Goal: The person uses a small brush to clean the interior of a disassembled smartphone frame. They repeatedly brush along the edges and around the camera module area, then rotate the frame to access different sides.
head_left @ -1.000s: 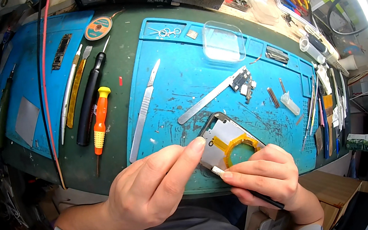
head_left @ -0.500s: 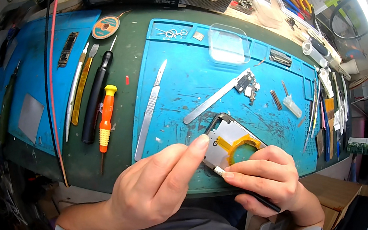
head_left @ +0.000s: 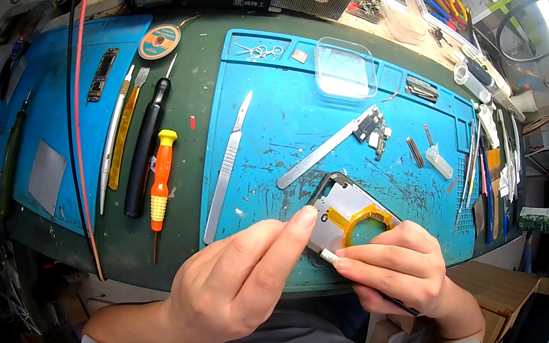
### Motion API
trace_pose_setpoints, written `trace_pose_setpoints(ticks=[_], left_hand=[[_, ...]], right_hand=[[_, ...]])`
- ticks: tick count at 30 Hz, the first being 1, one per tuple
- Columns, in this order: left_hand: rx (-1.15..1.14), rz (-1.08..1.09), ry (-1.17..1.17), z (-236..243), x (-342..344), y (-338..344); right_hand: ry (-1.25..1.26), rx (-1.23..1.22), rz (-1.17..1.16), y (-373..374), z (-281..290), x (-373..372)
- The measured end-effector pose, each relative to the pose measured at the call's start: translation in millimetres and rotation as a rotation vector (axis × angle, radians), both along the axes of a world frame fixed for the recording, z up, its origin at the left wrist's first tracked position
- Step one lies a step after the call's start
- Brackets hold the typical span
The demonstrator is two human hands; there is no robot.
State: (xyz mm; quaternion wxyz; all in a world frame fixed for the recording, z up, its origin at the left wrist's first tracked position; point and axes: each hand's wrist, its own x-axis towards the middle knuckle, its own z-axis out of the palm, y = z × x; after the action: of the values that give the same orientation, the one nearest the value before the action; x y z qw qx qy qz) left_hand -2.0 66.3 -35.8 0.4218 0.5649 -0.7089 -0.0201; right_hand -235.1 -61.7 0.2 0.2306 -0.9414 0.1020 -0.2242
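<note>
A phone housing [head_left: 343, 202] with a black rim and a grey metal plate is tilted above the blue mat. Amber tape [head_left: 347, 233] rings the round opening in its plate. My right hand [head_left: 401, 266] grips the lower right side of the housing. By its fingertips sits a small whitish piece [head_left: 328, 256], whose kind I cannot make out. My left hand [head_left: 235, 281] is closed, with thumb and fingers pinched at the housing's left edge. Whatever lies between those fingertips is hidden.
The blue work mat [head_left: 261, 137] bears a scalpel [head_left: 226, 180], a flat metal blade [head_left: 319, 154], small phone parts [head_left: 373, 130] and a clear plastic box [head_left: 345, 69]. Left of it lie an orange-yellow screwdriver [head_left: 160, 180], a black-handled tool [head_left: 147, 150] and a wire spool [head_left: 159, 41].
The view has shifted very slightly, so the bench appears a little lower. Both hands keep their hold at the housing, nearly unmoved.
</note>
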Motion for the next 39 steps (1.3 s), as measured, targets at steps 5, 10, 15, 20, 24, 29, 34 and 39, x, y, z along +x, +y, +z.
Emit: trace_pose_setpoints(ticks=[5, 10, 15, 20, 24, 29, 34, 39], left_hand=[[-0.006, 0.005, 0.011, 0.1, -0.6, -0.2], [-0.009, -0.004, 0.013, 0.1, -0.4, -0.6], [-0.024, -0.008, 0.008, -2.3, 0.1, -1.3], [-0.02, -0.009, -0.001, -1.3, 0.1, -1.3], [-0.02, -0.011, -0.013, -1.6, 0.3, -1.5], [-0.016, -0.011, -0.023, -0.7, 0.2, -1.5], [-0.004, -0.009, -0.037, 0.9, 0.8, -0.8], [-0.004, 0.002, -0.023, 0.8, -0.7, -0.9]], right_hand=[[-0.013, -0.011, -0.007, 0.1, -1.2, -1.9], [-0.017, -0.008, -0.006, -0.2, -1.5, -2.1], [-0.014, -0.007, -0.008, 0.2, -2.4, -1.4], [-0.012, -0.022, -0.007, 0.5, -2.3, -1.1], [-0.006, -0.042, -0.008, 1.5, -2.9, -2.3], [-0.009, -0.038, -0.009, 1.9, -3.9, -2.9], [-0.004, -0.055, -0.004, 2.3, -3.3, -2.7], [0.016, -0.04, 0.006, 0.5, -0.3, -0.2]])
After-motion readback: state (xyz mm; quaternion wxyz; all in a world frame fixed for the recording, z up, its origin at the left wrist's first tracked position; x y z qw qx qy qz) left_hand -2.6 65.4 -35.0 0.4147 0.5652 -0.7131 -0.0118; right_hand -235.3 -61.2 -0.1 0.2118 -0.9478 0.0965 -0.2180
